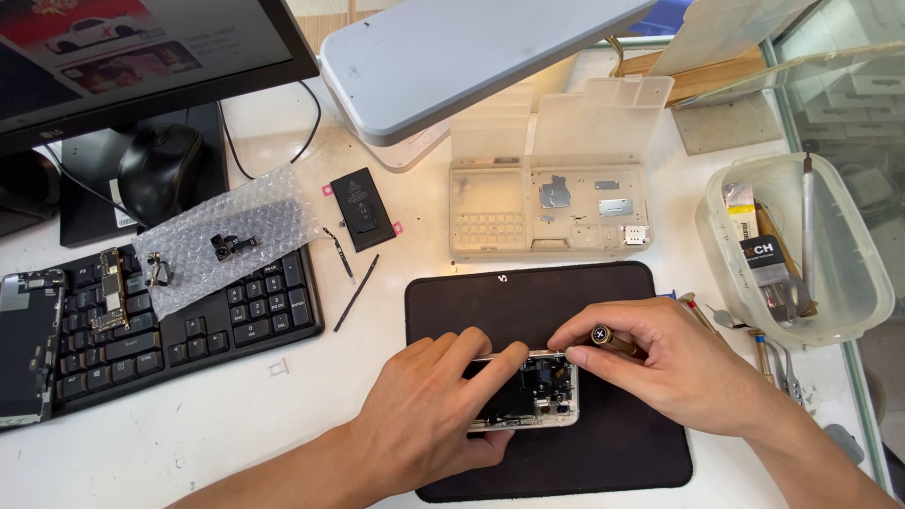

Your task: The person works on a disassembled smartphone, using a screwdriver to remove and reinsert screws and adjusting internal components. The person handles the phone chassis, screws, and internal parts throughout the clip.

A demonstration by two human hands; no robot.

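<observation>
Two hands (566,377) hold one phone (533,396), seemingly one screwdriver (608,337).

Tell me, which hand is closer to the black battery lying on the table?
Left. The left hand grips the opened phone below and slightly right of the battery. The right hand, holding a screwdriver, is farther right.
</observation>
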